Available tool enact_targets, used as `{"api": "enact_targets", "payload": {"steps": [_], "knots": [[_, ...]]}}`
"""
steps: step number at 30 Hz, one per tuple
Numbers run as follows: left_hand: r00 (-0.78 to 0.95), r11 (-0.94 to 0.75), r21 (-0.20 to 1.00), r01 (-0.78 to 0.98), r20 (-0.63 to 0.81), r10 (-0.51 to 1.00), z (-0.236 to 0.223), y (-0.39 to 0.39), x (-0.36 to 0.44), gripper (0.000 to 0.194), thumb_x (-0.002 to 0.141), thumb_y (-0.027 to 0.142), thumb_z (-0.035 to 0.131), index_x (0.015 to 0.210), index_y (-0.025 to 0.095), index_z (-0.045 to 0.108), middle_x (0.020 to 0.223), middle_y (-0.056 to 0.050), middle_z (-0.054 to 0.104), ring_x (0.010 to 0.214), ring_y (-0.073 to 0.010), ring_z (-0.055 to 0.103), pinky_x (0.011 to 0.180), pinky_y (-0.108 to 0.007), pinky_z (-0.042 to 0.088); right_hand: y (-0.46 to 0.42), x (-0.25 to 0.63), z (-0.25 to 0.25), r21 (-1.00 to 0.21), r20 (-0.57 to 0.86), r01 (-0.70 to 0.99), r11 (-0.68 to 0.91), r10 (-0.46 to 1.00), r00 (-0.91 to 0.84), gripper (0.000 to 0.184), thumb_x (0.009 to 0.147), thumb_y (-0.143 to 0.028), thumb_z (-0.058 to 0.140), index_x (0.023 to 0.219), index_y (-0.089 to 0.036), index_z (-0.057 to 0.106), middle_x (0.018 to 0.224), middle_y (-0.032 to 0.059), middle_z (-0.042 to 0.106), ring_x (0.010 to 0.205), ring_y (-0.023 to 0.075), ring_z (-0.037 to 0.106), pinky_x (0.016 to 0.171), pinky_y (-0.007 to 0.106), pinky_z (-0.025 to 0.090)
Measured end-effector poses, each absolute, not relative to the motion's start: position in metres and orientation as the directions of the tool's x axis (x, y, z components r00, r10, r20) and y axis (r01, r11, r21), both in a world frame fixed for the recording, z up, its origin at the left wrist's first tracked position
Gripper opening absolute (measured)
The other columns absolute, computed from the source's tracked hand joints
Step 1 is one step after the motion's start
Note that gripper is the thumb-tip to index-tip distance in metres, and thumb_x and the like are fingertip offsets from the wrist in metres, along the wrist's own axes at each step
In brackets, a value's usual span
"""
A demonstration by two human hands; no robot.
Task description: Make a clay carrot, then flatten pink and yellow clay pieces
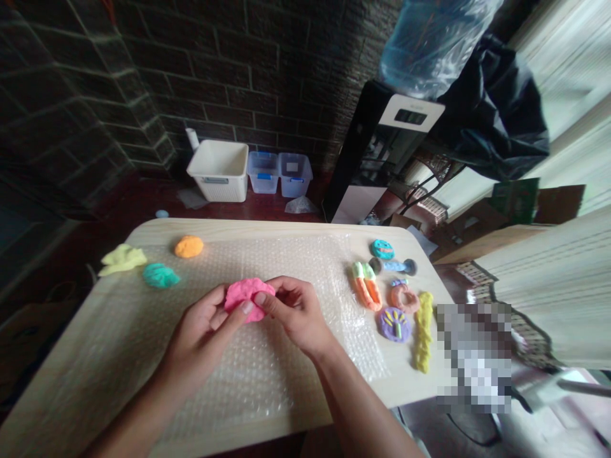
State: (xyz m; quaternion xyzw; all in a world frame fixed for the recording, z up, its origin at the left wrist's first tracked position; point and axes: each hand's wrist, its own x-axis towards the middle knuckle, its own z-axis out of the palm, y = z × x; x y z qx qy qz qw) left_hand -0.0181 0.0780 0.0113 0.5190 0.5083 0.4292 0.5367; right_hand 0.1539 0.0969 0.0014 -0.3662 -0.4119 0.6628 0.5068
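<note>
A flattened lump of pink modelling clay (247, 292) is held between both hands above the bubble wrap. My left hand (207, 323) grips its left side, thumb pressed on the front face. My right hand (296, 310) pinches the right side, its thumb also on the face and close to the other thumb. The fingers behind the clay are partly hidden. Farther left lie an orange clay lump (189, 246), a teal-green clay lump (161, 275) and a pale yellow clay piece (123, 259).
Bubble wrap (258, 381) covers much of the wooden table (382, 229). Along the right side sit several shaped clay pieces, among them a purple disc (395, 324), a yellow strip (424, 331) and a blue dumbbell shape (394, 266). Beyond stand a white bin (220, 168) and a water dispenser (377, 146).
</note>
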Motion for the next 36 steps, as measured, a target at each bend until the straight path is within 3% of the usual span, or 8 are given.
{"api": "enact_targets", "payload": {"steps": [6,11,15,19,26,32,36], "knots": [[0.132,0.108,0.989,0.104,-0.121,0.984,0.011,0.079,-0.023,0.033,0.089,0.044,0.079,0.112,0.020,0.076,0.115,-0.009,0.081,0.109,-0.0280,0.076,0.098,-0.036,0.061,0.096,0.153,-0.002,-0.911,-0.051,-0.389,-0.135,0.975,-0.217,0.033,0.070,-0.035,0.098,0.094,-0.019,0.081,0.079,0.0001,0.074,0.068,0.0124,0.062,0.067,0.026,0.047],[0.165,0.107,0.981,0.161,-0.133,0.977,0.007,0.077,-0.026,0.031,0.092,0.046,0.075,0.112,0.021,0.075,0.108,-0.007,0.081,0.099,-0.0258,0.077,0.091,-0.034,0.062,0.095,0.154,-0.002,-0.919,-0.053,-0.369,-0.138,0.971,-0.233,0.027,0.071,-0.034,0.097,0.084,-0.017,0.080,0.072,-0.0003,0.071,0.063,0.0119,0.059,0.063,0.026,0.045],[0.097,0.083,0.987,0.139,-0.097,0.991,0.015,0.077,-0.020,0.034,0.090,0.049,0.076,0.109,0.021,0.073,0.104,-0.007,0.081,0.094,-0.0246,0.078,0.083,-0.030,0.062,0.096,0.156,0.000,-0.918,-0.062,-0.371,-0.143,0.973,-0.222,0.027,0.072,-0.033,0.096,0.083,-0.016,0.079,0.068,-0.0015,0.070,0.061,0.0102,0.057,0.062,0.024,0.043],[0.079,0.075,0.984,0.164,-0.089,0.993,0.022,0.078,-0.019,0.034,0.088,0.050,0.076,0.102,0.019,0.073,0.096,-0.007,0.082,0.085,-0.0236,0.078,0.070,-0.026,0.060,0.095,0.153,0.001,-0.900,-0.071,-0.405,-0.162,0.970,-0.231,0.029,0.069,-0.032,0.098,0.082,-0.016,0.078,0.070,-0.0012,0.072,0.061,0.0107,0.061,0.061,0.023,0.048],[0.041,0.066,0.948,0.311,-0.083,0.996,0.019,0.075,-0.029,0.034,0.088,0.052,0.075,0.100,0.020,0.075,0.089,-0.003,0.080,0.080,-0.0208,0.076,0.069,-0.023,0.057,0.096,0.151,0.003,-0.884,-0.073,-0.432,-0.179,0.965,-0.251,0.034,0.069,-0.041,0.098,0.078,-0.018,0.074,0.068,-0.0012,0.072,0.058,0.0131,0.066,0.058,0.025,0.054],[0.040,0.156,0.963,0.218,-0.169,0.985,0.029,0.076,-0.020,0.041,0.084,0.053,0.078,0.106,0.019,0.070,0.097,-0.005,0.080,0.082,-0.0196,0.074,0.075,-0.025,0.061,0.097,0.152,0.000,-0.892,-0.105,-0.410,-0.191,0.969,-0.224,0.034,0.068,-0.040,0.098,0.076,-0.017,0.075,0.068,-0.0023,0.071,0.057,0.0084,0.059,0.057,0.022,0.046],[-0.033,0.181,0.953,0.242,-0.178,0.983,0.029,0.078,-0.018,0.052,0.076,0.062,0.080,0.101,0.018,0.070,0.094,-0.007,0.080,0.080,-0.0213,0.074,0.074,-0.027,0.065,0.096,0.150,-0.002,-0.874,-0.148,-0.424,-0.238,0.961,-0.235,0.039,0.064,-0.042,0.100,0.077,-0.016,0.075,0.071,-0.0008,0.071,0.060,0.0093,0.061,0.060,0.023,0.047]]}}
